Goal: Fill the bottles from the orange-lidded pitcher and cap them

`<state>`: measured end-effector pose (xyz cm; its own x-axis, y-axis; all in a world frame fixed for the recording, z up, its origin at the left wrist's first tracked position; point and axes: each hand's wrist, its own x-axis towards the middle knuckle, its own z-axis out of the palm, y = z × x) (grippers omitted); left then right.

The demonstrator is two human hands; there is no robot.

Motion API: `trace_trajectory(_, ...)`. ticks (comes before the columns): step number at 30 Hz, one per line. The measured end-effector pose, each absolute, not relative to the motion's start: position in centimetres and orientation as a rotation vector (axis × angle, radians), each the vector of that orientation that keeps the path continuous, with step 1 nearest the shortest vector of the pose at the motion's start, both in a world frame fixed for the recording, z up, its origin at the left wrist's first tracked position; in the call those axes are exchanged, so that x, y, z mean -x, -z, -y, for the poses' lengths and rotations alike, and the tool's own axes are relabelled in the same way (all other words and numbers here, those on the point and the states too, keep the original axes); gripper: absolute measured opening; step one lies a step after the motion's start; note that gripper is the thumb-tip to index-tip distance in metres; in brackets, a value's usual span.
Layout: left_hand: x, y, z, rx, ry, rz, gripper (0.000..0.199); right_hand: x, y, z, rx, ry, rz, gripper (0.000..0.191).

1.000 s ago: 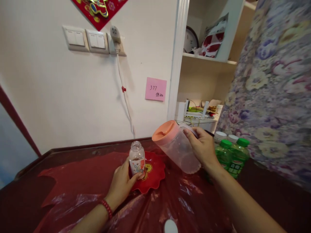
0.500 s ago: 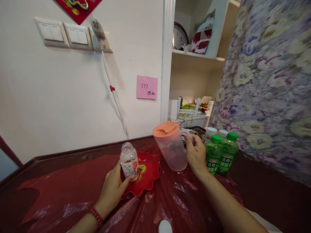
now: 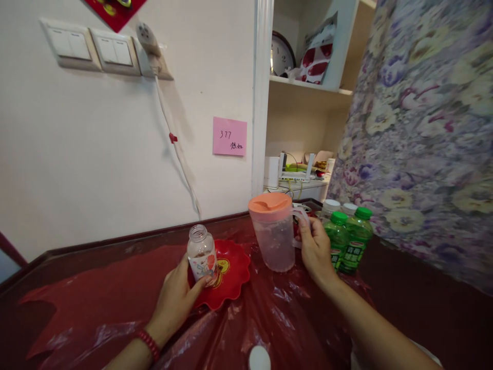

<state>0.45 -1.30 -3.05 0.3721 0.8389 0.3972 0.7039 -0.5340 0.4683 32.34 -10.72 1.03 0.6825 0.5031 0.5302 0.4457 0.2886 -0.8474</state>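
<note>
My left hand [image 3: 179, 295] is wrapped round a small clear bottle [image 3: 202, 256] with a flower print and an uncovered mouth. The bottle is over the left part of a red scalloped plate [image 3: 236, 272]. To the right, a translucent pitcher [image 3: 274, 244] with an orange lid [image 3: 270, 202] stands nearly upright at the table. My right hand [image 3: 316, 249] is closed round its handle. Whether the pitcher's base touches the table is hard to tell. A white round cap-like thing [image 3: 259, 358] lies at the near edge of view.
Green-capped bottles [image 3: 356, 241] stand right of my right hand, with white-capped bottles [image 3: 331, 206] and a can behind. Thin red plastic film [image 3: 115, 293] covers much of the table. A wall [image 3: 115, 154], shelves and a floral curtain [image 3: 423, 139] border it.
The pitcher has gone from tilted left to nearly upright in my right hand. My left hand keeps its hold on the small bottle. The view has shifted slightly.
</note>
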Motion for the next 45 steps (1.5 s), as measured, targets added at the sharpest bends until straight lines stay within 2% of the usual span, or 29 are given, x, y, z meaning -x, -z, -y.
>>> trace_trajectory(6, -0.6, 3.0, 1.3, -2.4, -0.887, -1.394, 0.038, -32.3, -1.3, 12.9, 1.389, -0.073, 0.926, 0.041)
trace_trajectory(17, -0.6, 2.7, 1.5, -2.376, -0.889, -1.38, 0.045, -33.8, -1.4, 16.1, 1.554, -0.109, 1.153, 0.038)
trace_trajectory(20, -0.7, 2.6, 1.6, -2.362, -0.884, -1.378, 0.048, -34.2, -2.2, 17.6, 1.706, -0.068, 1.304, 0.036)
trace_trajectory(26, -0.7, 2.8, 1.5, -2.328, -0.899, -1.36, 0.052, -34.1, -3.4, 21.5, 2.234, 0.183, 1.479, 0.05)
trace_trajectory(29, -0.7, 2.9, 1.4, -2.332, -0.914, -1.328, 0.055, -31.8, -4.1, 22.4, 2.08, 0.098, 1.629, 0.038)
trace_trajectory(33, -0.7, 2.8, 1.5, -2.323, -0.926, -1.31, 0.053, -27.1, -3.7, 21.4, 1.823, -0.21, 2.092, 0.006)
trace_trajectory(35, -0.8, 2.7, 1.6, -2.309, -0.914, -1.323, 0.053, -25.0, -2.4, 20.4, 1.714, -0.229, 2.348, 0.013)
trace_trajectory(37, -0.8, 2.7, 1.7, -2.295, -0.903, -1.335, 0.052, -23.7, -0.6, 19.4, 1.628, -0.105, 2.538, 0.02)
trace_trajectory(42, -0.8, 2.8, 1.8, -2.279, -0.918, -1.315, 0.051, -22.6, 4.0, 18.0, 1.441, 0.255, 2.673, 0.015)
trace_trajectory(45, -0.8, 3.0, 1.7, -2.267, -0.942, -1.282, 0.051, -22.8, 5.9, 17.6, 1.454, 0.284, 2.647, 0.02)
